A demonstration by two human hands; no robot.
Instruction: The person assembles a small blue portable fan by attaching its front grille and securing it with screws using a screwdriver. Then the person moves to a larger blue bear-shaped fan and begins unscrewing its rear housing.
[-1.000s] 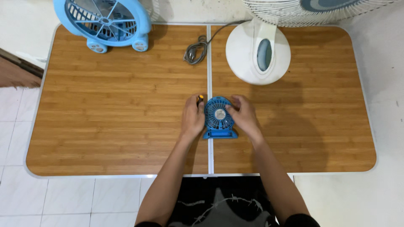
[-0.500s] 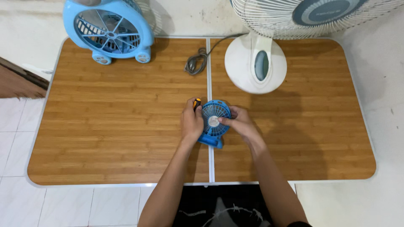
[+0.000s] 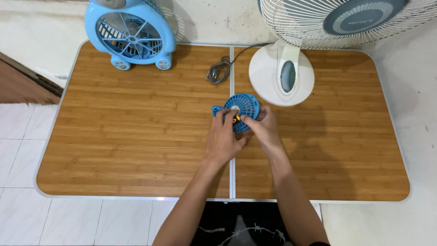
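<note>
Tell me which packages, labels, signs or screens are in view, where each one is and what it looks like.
Badge: hub of the white fan, top right; round, grey-blue, small pale marking.
Panel: on the white fan's round base, far table half; oval, blue-grey.
No packages, signs or screens.

This looks like a room in a home used as a makeshift repair spot. A folding table [image 3: 114,136] with a bamboo-patterned top and metal edging stands on white floor tiles [image 3: 18,136] against a scuffed, pale wall [image 3: 41,23]. Household fans sit on it: a light blue box fan [image 3: 131,33], a white pedestal-style fan [image 3: 291,54] and its coiled cord [image 3: 219,72].
</note>
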